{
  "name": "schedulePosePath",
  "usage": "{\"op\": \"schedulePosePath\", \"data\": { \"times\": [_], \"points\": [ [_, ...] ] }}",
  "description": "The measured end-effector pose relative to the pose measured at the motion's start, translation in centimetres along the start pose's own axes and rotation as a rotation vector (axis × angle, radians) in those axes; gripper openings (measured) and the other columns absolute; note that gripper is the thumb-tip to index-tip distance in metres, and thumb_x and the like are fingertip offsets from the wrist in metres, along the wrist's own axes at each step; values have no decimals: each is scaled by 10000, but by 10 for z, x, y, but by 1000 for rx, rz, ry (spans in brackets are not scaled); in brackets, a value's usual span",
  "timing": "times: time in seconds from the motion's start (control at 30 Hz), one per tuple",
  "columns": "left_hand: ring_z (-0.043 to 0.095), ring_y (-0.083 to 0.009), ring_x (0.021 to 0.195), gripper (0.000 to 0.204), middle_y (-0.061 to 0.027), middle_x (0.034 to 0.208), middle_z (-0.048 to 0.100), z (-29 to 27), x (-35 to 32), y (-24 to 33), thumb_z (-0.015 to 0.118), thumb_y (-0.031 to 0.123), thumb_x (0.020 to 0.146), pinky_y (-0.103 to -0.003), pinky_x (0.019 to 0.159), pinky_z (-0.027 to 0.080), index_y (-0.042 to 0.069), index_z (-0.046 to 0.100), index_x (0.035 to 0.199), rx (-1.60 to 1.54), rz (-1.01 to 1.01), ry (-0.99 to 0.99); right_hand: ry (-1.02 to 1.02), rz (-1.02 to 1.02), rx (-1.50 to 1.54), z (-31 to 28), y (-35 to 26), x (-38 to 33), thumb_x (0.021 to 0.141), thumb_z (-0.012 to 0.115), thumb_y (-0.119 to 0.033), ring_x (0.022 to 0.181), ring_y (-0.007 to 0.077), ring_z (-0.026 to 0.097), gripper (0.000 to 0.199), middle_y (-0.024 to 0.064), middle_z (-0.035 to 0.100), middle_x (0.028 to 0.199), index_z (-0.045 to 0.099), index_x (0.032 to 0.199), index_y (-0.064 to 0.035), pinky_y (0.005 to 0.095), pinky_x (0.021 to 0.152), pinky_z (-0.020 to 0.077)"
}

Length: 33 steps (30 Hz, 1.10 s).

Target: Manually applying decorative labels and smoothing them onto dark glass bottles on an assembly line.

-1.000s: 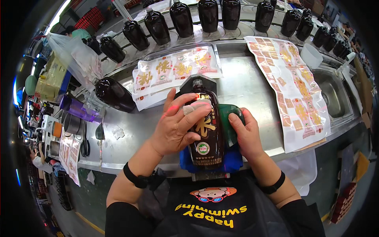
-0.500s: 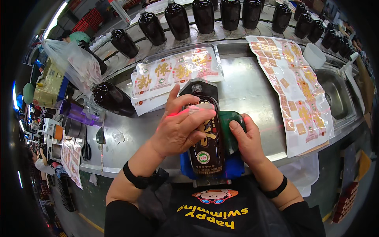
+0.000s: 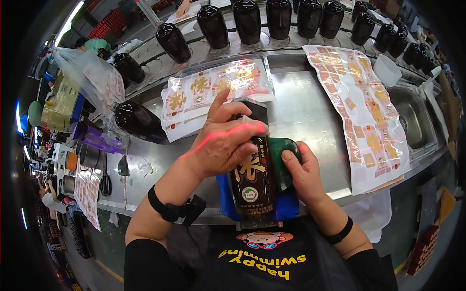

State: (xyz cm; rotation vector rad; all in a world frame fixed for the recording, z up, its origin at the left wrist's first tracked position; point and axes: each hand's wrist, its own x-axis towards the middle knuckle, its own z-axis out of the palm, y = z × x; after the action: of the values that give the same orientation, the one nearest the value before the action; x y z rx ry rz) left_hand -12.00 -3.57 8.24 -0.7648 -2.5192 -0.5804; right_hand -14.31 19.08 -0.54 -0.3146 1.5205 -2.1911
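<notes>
At the near edge of the steel counter (image 3: 310,121), a glossy dark brown bottle (image 3: 252,191) lies with its base toward the person, a blue cloth (image 3: 286,208) showing on both sides of it. It looks like glass: probably stiff and fairly heavy, slick over the curved front and breakable if it knocks the counter. The broad body seems the best place to steady it, with fingertips kept off the gold decal (image 3: 252,169), whose edges might lift or smear under a careless push.

The right hand (image 3: 307,177) pinches a green scraper (image 3: 277,150), thumb on top and fingers closed behind, its blade beside the bottle's flank. The left hand (image 3: 218,140) arches over the bottle's upper part, fingers half curled and spread; whether they grip anything cannot be told.

Compared with half a second ago, the left hand sits higher and more of the gold decal shows below it, while the right hand keeps its hold. Along the counter's far side, the row of dark bottles (image 3: 247,24) has shifted rightward.
</notes>
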Motion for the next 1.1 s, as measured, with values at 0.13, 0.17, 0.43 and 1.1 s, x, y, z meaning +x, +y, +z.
{"op": "schedulePosePath", "data": {
  "times": [0.13, 0.17, 0.43, 1.1],
  "points": [
    [554, -241, 1120, 465, 10, 939, 718, 2, 0, -4, 502, 501, 995, -525, 1205, 166, 103, 712, 1111, -12, -37, 89, -6, -110, -150, -2, -16, 1, 985, 648, -213, 826, 54, 591, 229, 13, 663, 925, 594, 1083, -13, 223, 702, 496],
    [555, -241, 1124, 474, 13, 937, 718, 3, -5, -5, 494, 504, 999, -519, 1204, 168, 100, 711, 1119, 0, -53, 112, -6, -162, -215, -4, -26, 4, 978, 653, -206, 811, 54, 597, 223, 18, 671, 908, 601, 1082, -15, 227, 693, 500],
    [349, -443, 1392, 1017, -282, 1517, 356, 34, -79, 42, 491, 735, 884, -558, 1183, 178, -72, 341, 1485, -208, -504, 323, -384, -302, -786, 22, -102, 86, 874, 716, -169, 785, 90, 601, 266, 57, 688, 847, 671, 1060, 16, 273, 705, 502],
    [478, -423, 1317, 997, -243, 1420, 510, 42, -101, 101, 781, 489, 750, -652, 1168, 115, -65, 354, 1461, 209, -296, 197, -597, -212, -894, 32, -105, 108, 854, 733, -154, 794, 83, 609, 233, 23, 683, 847, 687, 1032, -10, 258, 722, 511]
  ]
}}
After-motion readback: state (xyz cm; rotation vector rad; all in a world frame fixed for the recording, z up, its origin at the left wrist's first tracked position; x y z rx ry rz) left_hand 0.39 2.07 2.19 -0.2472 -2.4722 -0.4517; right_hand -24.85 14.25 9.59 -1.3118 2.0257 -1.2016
